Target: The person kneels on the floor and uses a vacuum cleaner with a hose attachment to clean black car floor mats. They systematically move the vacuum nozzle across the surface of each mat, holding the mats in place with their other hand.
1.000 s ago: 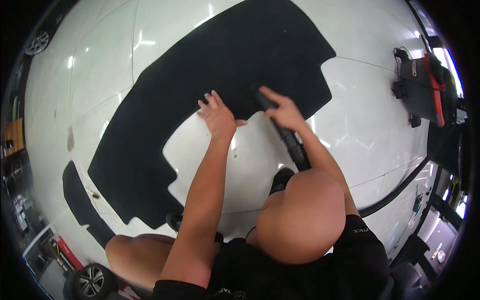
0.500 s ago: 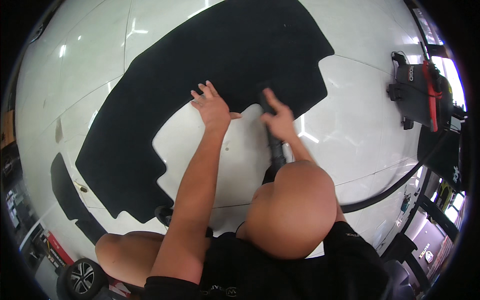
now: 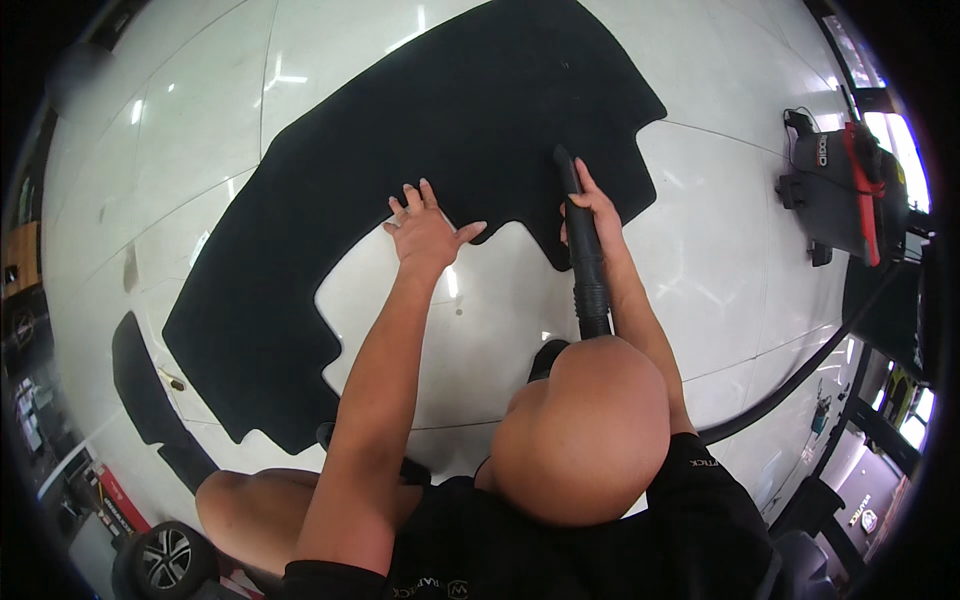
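Note:
A large black carpet mat (image 3: 430,130) with a notched, curved edge lies flat on the pale tiled floor. With fingers spread, my left hand (image 3: 425,235) rests at the mat's inner edge, fingertips on the carpet. My right hand (image 3: 594,205) is wrapped round a black vacuum nozzle (image 3: 586,240). The nozzle's slanted tip is over the right part of the mat, seemingly touching it. Its ribbed hose end passes behind my raised knee.
On the right stands a black and red shop vacuum (image 3: 838,190), its dark hose (image 3: 780,400) curving along the floor toward me. Smaller black mat pieces (image 3: 140,375) lie at the left, beside a small brass-coloured item (image 3: 176,383). A wheel (image 3: 168,558) is at the lower left.
The nozzle in my right hand has moved to the right, and that hand with it. My left hand has shifted slightly down, its fingers still spread.

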Action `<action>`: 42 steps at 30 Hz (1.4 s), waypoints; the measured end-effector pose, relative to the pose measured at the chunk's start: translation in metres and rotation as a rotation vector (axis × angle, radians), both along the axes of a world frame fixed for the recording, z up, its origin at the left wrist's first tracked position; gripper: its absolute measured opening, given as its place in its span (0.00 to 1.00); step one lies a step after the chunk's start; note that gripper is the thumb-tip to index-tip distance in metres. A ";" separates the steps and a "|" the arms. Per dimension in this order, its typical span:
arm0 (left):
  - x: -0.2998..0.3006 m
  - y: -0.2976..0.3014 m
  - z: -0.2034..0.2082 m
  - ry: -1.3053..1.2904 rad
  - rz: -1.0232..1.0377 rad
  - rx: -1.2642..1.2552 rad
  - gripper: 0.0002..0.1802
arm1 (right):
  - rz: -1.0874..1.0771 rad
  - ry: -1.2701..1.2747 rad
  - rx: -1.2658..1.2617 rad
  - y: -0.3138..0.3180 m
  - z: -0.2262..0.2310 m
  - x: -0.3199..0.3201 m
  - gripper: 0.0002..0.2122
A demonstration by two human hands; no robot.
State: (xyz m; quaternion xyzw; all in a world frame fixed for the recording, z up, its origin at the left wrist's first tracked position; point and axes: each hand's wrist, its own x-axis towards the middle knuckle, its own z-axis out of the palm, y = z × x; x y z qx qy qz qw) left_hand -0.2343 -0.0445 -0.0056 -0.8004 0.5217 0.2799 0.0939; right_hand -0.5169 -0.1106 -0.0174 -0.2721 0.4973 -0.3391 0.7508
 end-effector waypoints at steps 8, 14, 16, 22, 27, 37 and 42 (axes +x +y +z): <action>-0.007 0.012 -0.012 -0.066 0.032 -0.143 0.74 | 0.326 0.248 -0.385 0.031 -0.030 0.119 0.38; -0.013 0.013 -0.005 -0.059 0.070 -0.168 0.71 | -0.093 0.269 -0.213 -0.003 -0.011 0.094 0.42; -0.011 0.002 -0.015 -0.092 0.030 -0.209 0.72 | 0.124 0.407 -0.527 0.016 -0.029 0.123 0.41; -0.017 0.011 -0.009 -0.009 0.103 -0.264 0.79 | 0.127 0.375 -0.505 -0.007 -0.036 0.101 0.40; -0.012 0.009 -0.015 -0.002 0.133 -0.293 0.78 | -0.108 0.231 -0.402 0.006 -0.033 0.128 0.42; -0.008 0.014 -0.004 -0.047 0.125 -0.225 0.82 | -0.076 0.339 -0.259 -0.012 -0.016 0.078 0.42; -0.012 0.008 -0.005 -0.026 0.117 -0.221 0.80 | 0.060 0.404 -0.475 0.012 -0.029 0.112 0.42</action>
